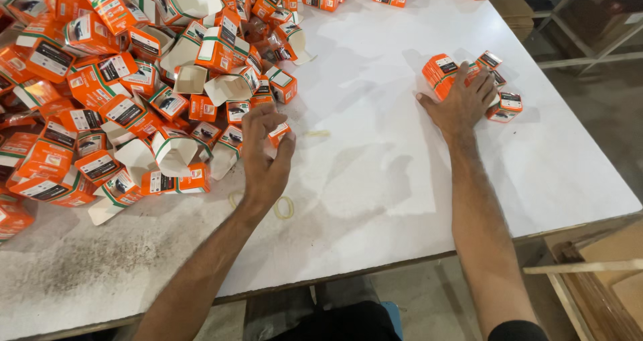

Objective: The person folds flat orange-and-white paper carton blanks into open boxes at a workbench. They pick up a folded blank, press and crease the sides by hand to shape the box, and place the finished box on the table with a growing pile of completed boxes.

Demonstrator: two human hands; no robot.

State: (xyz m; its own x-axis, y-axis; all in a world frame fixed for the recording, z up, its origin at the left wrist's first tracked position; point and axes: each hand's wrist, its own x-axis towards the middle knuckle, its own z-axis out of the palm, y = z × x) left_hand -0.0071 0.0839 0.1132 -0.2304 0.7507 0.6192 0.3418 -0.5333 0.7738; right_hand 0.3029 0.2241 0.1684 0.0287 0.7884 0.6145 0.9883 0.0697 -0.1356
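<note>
Nearest the near edge of the white counter (375, 180), the left hand (264, 157) pinches one small orange carton (278, 133) in a narrow grip beside the big carton heap (120, 86) at the far left corner. The right hand (462, 103) lies flat and spread — apparently pressing, not gripping — on a small cluster of cartons (499, 90) near the right edge.

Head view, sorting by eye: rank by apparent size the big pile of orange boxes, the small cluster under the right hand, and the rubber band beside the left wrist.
1. Big pile of orange boxes, largest by far.
2. Small cluster under the right hand.
3. Rubber band beside the left hand, smallest.
</note>
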